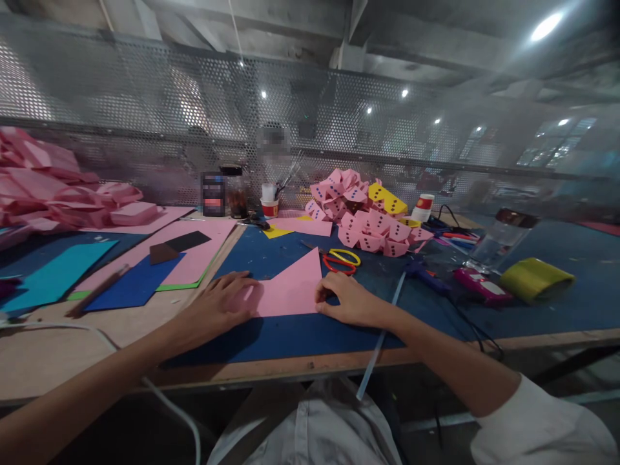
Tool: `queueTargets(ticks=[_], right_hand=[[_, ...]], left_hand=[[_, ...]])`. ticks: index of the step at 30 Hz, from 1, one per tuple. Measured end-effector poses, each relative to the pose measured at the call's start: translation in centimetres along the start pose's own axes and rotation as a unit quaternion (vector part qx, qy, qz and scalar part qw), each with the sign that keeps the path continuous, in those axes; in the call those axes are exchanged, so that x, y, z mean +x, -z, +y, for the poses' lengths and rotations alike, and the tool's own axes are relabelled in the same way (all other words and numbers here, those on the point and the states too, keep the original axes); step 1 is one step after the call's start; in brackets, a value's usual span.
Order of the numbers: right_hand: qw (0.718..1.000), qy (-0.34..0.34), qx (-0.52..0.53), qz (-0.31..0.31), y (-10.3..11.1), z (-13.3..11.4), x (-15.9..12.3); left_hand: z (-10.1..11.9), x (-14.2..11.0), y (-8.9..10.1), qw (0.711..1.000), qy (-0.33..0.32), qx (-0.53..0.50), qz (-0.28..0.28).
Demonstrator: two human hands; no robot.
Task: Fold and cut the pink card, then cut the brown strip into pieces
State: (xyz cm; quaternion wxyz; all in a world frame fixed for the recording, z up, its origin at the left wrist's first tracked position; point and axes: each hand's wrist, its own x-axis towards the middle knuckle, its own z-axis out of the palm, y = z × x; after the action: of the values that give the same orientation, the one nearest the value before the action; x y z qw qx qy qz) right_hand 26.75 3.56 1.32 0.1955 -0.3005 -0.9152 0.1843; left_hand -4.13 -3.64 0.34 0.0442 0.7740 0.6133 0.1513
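Observation:
A pink sheet with a pointed upper right corner lies on the blue mat in front of me. My left hand holds the sheet's left end between thumb and fingers, where it curls up a little. At the right edge, my right hand pinches the sheet between thumb and bent fingers. Just behind that hand are scissors with red and yellow handles. A blue glue gun lies to the right, with a long translucent glue stick hanging over the table edge.
Folded pink pieces with dark dots are heaped at the back. More pink pieces pile up at far left, near blue sheets. To the right stand a clear jar, a magenta object and a yellow roll. A white cable hangs at left.

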Motion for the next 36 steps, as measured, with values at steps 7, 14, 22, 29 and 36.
queueTargets(ticks=[7,14,22,29,36], right_hand=[[1.000,0.000,0.001,0.000,0.0,0.1,-0.1],[1.000,0.000,0.000,-0.002,0.0,-0.1,-0.1],[1.000,0.001,-0.003,-0.002,0.0,-0.1,-0.1],[1.000,0.003,-0.002,0.000,0.1,-0.2,0.0],[1.000,0.003,-0.001,0.003,0.0,-0.1,-0.1]], left_hand=[[-1.6,-0.5,-0.4,1.000,-0.005,-0.003,0.013],[-3.7,-0.8,-1.0,0.999,-0.027,-0.020,0.018],[-5.1,-0.8,-0.9,0.998,-0.034,-0.048,0.009],[-6.2,-1.1,-0.1,0.995,-0.057,-0.080,-0.024],[-7.4,-1.0,0.0,0.988,-0.104,-0.111,-0.031]])
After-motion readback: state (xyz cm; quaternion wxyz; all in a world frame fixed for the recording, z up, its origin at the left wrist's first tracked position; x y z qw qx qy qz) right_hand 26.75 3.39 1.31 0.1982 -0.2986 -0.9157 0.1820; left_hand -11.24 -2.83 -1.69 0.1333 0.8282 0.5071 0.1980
